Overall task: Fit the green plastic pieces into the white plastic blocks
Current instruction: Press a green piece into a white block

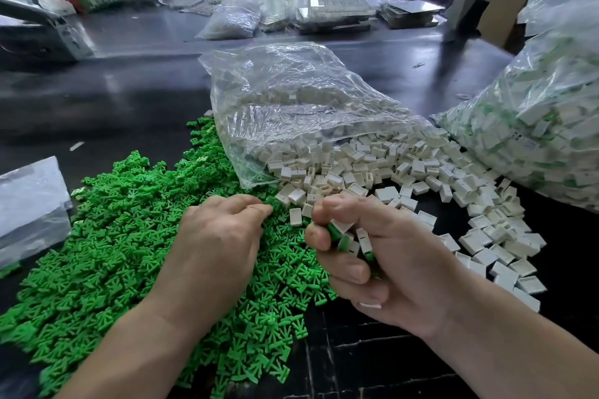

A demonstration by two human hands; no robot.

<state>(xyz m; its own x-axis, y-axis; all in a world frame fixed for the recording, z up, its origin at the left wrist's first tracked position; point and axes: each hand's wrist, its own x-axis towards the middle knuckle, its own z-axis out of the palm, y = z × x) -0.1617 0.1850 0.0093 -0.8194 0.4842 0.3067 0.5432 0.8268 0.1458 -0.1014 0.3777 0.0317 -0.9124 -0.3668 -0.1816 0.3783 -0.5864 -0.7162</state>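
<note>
The dark table (372, 363) carries most of the job undone. A broad heap of green pieces (107, 236) covers its left and near side, loose and unfitted. To the right, white blocks (405, 168) spill from an open clear bag (291, 100) lying on its side across the middle; those that show their open side look empty. At the far right a large sealed bag (551, 126) holds white blocks with green showing through, which are likely finished units, so a good share seems done while a great many remain.

The right hand (372, 256) is curled into a loose fist around a cluster of blocks (348, 238) with green in them, apparently assembled ones gathered in the palm. The left hand (217, 236) rests palm down on the green heap, fingers bent with the tips together at its far edge near the blocks; whether they pinch a piece cannot be told.
</note>
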